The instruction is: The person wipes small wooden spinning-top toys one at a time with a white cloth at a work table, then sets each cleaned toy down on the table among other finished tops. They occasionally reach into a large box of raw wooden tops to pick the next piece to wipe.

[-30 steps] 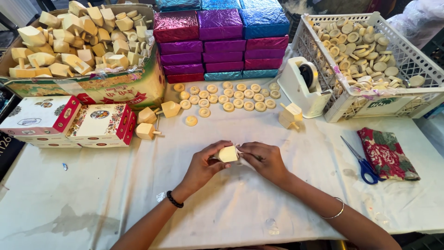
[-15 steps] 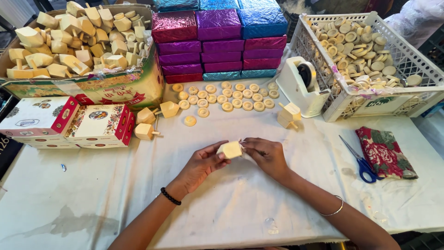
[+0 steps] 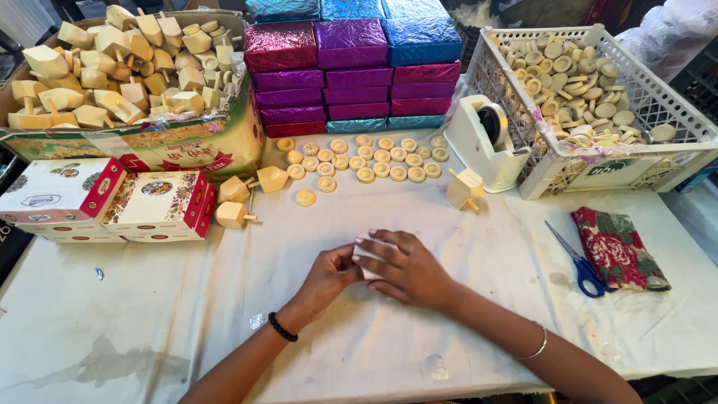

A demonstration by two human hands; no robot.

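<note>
Pressing a small pale block down against the white-covered worktop, the two hands meet at its middle near the front edge. The right hand lies flat over the block, fingers spread, so that only a sliver of it shows; its grip is a covering hold on the block rather than a pinch. The left hand closes narrowly on the block's left end, fingertips touching it. To do this well, the block seems best kept square to the cloth, with the right palm steadying while the left fingertips do the fine work; a lifted palm would likely let it slip.

Beyond the hands lie rows of pale discs and a few loose wooden tops, one pair just beside a white tape dispenser. Behind these stand stacked foil-wrapped boxes. A cardboard box of tops sits at far left, with printed cartons before it. At right, a white crate holds more discs; blue scissors and a flowered cloth lie near it.
</note>
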